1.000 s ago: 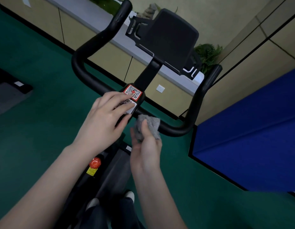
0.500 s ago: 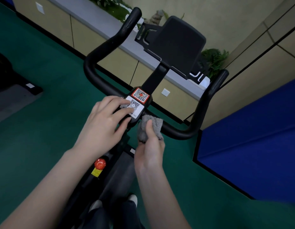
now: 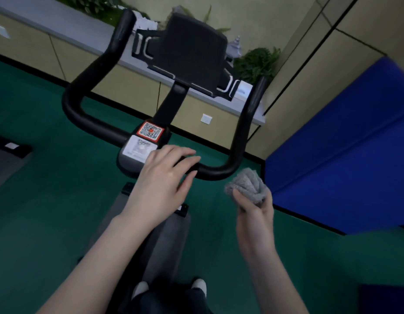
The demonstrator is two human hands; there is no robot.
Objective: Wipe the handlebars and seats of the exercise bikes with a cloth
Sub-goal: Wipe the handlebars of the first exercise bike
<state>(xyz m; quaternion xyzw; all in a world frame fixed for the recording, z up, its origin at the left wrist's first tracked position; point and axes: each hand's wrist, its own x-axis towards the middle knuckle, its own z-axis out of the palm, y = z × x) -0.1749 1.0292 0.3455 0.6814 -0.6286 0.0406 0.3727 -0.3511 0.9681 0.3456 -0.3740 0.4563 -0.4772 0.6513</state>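
Green floor (image 3: 49,200) spreads around the bike, a blue mat (image 3: 346,164) close on the right. Black handlebars (image 3: 87,118) curve ahead; the left hand (image 3: 161,177) lies with fingers extended on the crossbar beside the QR sticker (image 3: 150,130). Just off the bar's right bend, the right hand (image 3: 255,214) clutches the grey cloth (image 3: 247,185).

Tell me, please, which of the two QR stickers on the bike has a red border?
The upper QR sticker, the one farther from the left hand and next to the stem, has the red border. The lower QR sticker is plain white and pale.
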